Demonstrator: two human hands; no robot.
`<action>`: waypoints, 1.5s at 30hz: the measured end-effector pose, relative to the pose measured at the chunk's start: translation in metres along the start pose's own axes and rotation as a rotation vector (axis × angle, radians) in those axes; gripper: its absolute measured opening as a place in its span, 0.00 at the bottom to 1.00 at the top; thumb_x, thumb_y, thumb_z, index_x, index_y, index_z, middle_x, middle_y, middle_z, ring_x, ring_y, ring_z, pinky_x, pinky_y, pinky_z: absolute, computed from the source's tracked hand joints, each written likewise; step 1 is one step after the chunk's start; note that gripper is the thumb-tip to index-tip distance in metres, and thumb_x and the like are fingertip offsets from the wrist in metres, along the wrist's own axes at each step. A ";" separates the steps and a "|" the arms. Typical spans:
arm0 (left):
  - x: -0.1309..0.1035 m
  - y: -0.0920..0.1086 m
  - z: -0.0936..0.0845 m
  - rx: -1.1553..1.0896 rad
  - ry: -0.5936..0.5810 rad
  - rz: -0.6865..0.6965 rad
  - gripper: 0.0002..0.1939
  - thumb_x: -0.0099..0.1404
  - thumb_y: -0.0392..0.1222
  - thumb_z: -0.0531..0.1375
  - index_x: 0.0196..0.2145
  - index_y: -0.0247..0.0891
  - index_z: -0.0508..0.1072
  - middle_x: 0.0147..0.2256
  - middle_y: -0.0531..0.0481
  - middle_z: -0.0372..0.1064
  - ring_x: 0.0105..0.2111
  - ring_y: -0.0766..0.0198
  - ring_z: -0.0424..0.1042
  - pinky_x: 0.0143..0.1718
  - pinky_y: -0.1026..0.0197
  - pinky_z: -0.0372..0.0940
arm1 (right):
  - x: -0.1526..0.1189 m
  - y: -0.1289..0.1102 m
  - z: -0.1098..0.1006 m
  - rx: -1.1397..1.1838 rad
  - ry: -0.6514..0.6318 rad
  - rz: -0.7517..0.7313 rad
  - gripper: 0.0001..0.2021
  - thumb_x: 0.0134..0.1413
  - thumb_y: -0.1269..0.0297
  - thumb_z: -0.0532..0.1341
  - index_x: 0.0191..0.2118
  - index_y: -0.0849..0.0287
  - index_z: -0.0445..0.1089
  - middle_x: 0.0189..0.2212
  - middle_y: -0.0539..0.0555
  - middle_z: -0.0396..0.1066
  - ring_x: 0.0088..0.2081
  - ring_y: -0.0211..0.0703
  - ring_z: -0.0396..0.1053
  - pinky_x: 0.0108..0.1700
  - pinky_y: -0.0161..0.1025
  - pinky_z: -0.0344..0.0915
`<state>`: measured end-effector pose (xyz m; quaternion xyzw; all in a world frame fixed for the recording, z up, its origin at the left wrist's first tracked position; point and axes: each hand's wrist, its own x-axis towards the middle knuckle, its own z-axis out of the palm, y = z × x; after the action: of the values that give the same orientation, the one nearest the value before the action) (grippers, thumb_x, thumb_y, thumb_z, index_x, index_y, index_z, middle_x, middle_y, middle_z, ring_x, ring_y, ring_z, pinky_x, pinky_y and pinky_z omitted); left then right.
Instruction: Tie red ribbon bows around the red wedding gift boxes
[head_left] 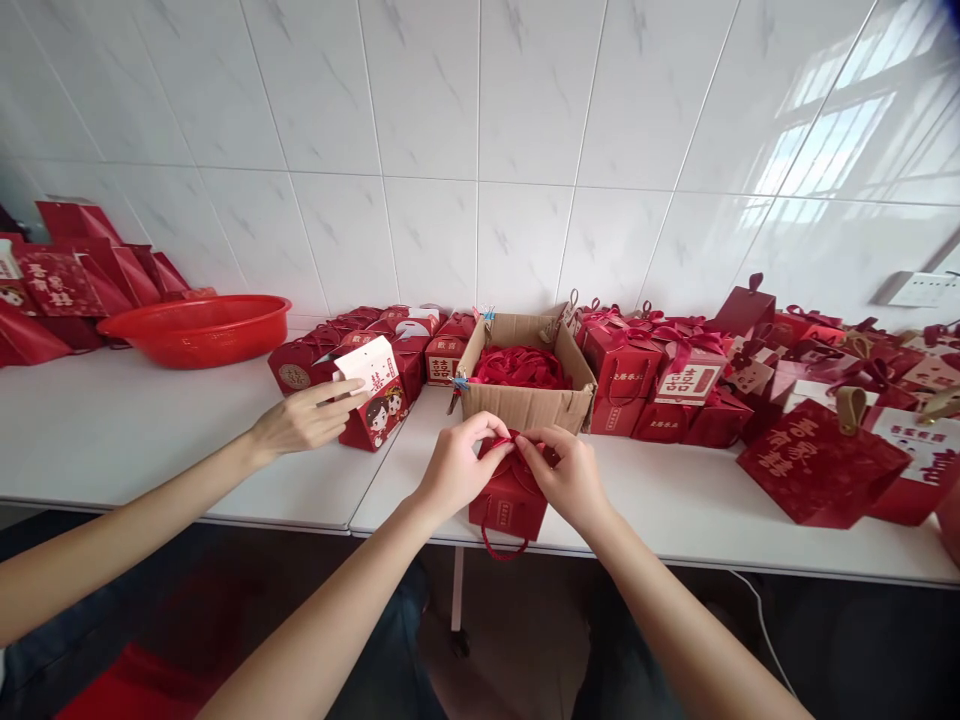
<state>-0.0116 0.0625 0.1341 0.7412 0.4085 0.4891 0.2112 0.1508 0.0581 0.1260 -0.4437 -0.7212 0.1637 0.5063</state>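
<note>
Packing workroom from where I'm standing: tiled wall (427, 120), white tabletop (675, 490), massed red boxes (619, 375), carton (532, 402) of ribbon (521, 368).

Red box (517, 495): top partly hidden. Co-worker's arm (135, 530): cut off left.

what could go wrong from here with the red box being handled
The red box sits at the table's front edge, its cord handle hanging over, so a knock might tip it off. The left hand and right hand pinch the ribbon; if either slips, it could come loose.
</note>
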 end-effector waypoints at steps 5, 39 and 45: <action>0.001 -0.004 0.003 0.015 0.038 0.010 0.03 0.59 0.33 0.60 0.31 0.39 0.69 0.31 0.52 0.75 0.34 0.64 0.77 0.37 0.65 0.70 | -0.002 0.002 0.001 -0.102 -0.017 -0.052 0.06 0.52 0.66 0.64 0.35 0.58 0.78 0.26 0.52 0.72 0.24 0.39 0.67 0.29 0.35 0.65; -0.004 -0.005 -0.001 0.017 -0.090 -0.071 0.04 0.61 0.39 0.61 0.33 0.38 0.76 0.36 0.47 0.76 0.39 0.58 0.75 0.44 0.56 0.68 | 0.000 0.007 -0.009 0.190 -0.219 0.102 0.18 0.60 0.51 0.54 0.33 0.58 0.76 0.38 0.57 0.77 0.41 0.48 0.72 0.42 0.41 0.67; 0.000 -0.010 -0.006 -0.014 -0.151 -0.093 0.04 0.61 0.39 0.60 0.34 0.38 0.75 0.36 0.47 0.76 0.39 0.58 0.75 0.44 0.57 0.69 | 0.001 0.009 -0.032 -0.058 -0.228 -0.125 0.06 0.58 0.65 0.57 0.36 0.56 0.72 0.35 0.53 0.77 0.37 0.44 0.71 0.43 0.41 0.65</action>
<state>-0.0212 0.0679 0.1292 0.7546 0.4219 0.4243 0.2693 0.1835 0.0568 0.1343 -0.3908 -0.8047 0.1604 0.4171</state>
